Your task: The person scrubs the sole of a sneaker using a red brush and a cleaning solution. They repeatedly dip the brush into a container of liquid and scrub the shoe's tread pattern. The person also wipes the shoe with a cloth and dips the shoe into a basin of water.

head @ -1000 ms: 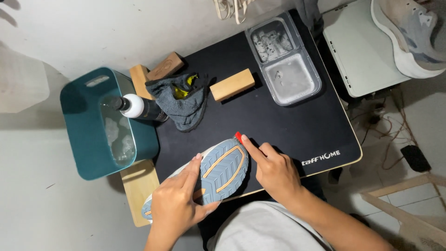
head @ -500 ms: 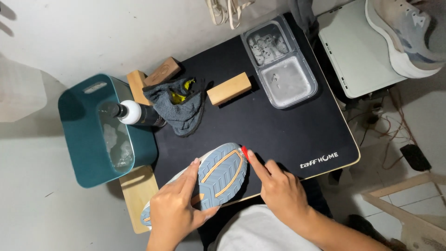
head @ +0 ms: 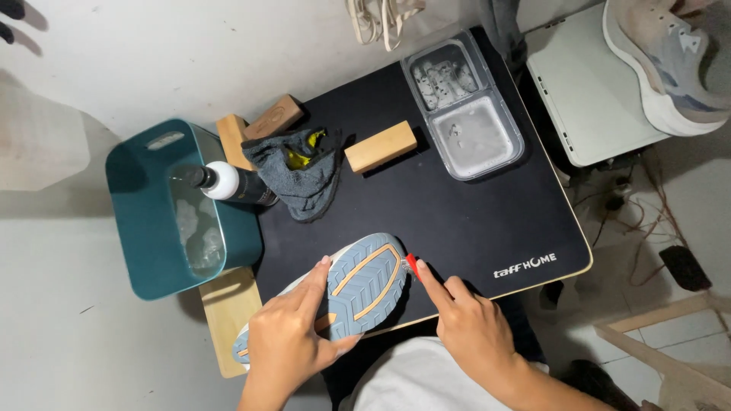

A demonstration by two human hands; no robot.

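Left hand (head: 285, 342) grips an upturned shoe (head: 346, 293) at the black desk (head: 472, 221) front edge; right hand (head: 472, 331) pinches a small red tool (head: 413, 266) at its toe. Sole (grey, orange-lined) looks fairly clean; wooden brush (head: 381, 147) and grey cloth (head: 301, 171) lie unused behind.

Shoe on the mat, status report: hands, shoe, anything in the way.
Left hand grips the shoe, sole up. Right hand holds a small red tool at the sole's edge. Grey cloth and wooden block lie apart.

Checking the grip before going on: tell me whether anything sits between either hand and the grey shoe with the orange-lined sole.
Nothing visible does. The left hand lies directly on the upturned sole of the grey shoe, and the right hand presses a small red tool against its edge. The dark grey cloth lies farther back, apart.
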